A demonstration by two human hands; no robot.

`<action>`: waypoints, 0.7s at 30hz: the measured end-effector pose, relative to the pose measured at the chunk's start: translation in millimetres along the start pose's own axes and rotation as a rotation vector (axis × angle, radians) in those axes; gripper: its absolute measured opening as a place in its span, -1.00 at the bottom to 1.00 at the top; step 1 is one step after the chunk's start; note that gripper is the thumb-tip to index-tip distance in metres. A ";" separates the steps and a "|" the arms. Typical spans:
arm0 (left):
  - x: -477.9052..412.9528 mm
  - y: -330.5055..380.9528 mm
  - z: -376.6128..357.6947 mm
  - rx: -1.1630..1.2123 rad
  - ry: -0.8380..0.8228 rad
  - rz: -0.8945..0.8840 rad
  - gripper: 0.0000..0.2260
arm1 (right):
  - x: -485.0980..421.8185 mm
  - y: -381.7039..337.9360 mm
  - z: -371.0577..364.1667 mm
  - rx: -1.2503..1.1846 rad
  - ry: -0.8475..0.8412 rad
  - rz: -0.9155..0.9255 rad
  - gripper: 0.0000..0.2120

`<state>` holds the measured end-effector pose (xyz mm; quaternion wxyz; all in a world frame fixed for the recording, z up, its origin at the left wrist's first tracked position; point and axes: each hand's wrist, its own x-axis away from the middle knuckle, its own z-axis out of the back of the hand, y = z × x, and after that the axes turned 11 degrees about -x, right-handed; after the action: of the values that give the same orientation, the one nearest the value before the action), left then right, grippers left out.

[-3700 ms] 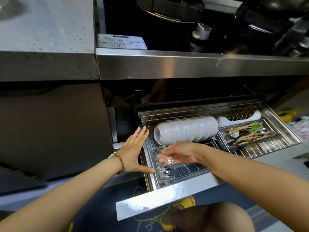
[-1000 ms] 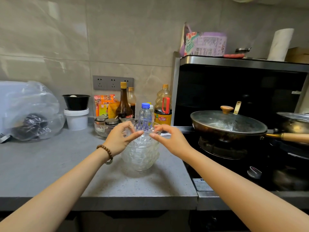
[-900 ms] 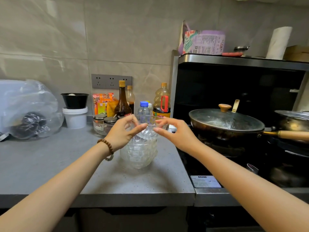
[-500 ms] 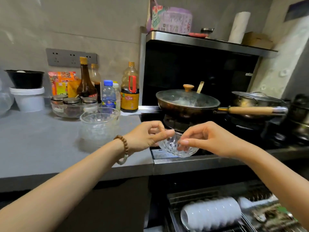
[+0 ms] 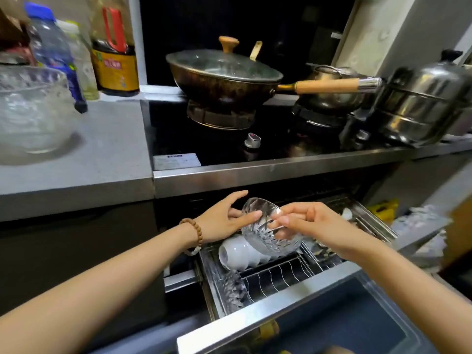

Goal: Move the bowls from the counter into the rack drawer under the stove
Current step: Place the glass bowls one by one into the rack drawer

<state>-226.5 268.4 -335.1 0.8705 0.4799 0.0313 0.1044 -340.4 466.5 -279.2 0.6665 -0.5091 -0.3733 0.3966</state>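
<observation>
Grey stone worktop up on the left, and below the stove the stainless-steel wire rack drawer is pulled right out. A stack of clear cut-glass bowls waits on that worktop, so I'd say there's plenty of the job left. Along the back of the drawer, a row of white ceramic bowls lies on its side.

And here's the one in play: a clear cut-glass bowl, tilted, in the air above the white row and not touching the rack. Down at the drawer's front left corner, a second cut-glass bowl stands on edge in the wires.

The left hand holds the tilted bowl, thumb across the near wall and fingers behind. The right hand pinches the opposite rim between thumb and fingertips.

To do this well, turn it fully on edge, bring it forward past the white bowls, and slot it between the wires just beside the racked glass one. Glass on glass chips, so set it down gently and let go only once the wires carry it.
</observation>
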 end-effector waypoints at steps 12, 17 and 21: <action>7.2 -138.9 -66.5 -0.656 -0.046 0.104 -0.22 | -46.8 102.0 2.2 -0.247 0.110 -0.414 -0.78; 5.2 -157.3 -88.6 -0.778 -0.078 0.099 -0.11 | -63.3 128.5 2.5 -0.312 0.152 -0.582 -0.82; 1.1 -165.5 -102.2 -0.933 -0.147 0.082 0.05 | -73.7 145.6 5.7 -0.312 0.136 -0.697 -0.86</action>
<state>-216.1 267.6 -529.3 0.9882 0.0448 -0.0998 0.1074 -397.1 426.1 -426.9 0.6992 -0.4718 -0.5348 0.0501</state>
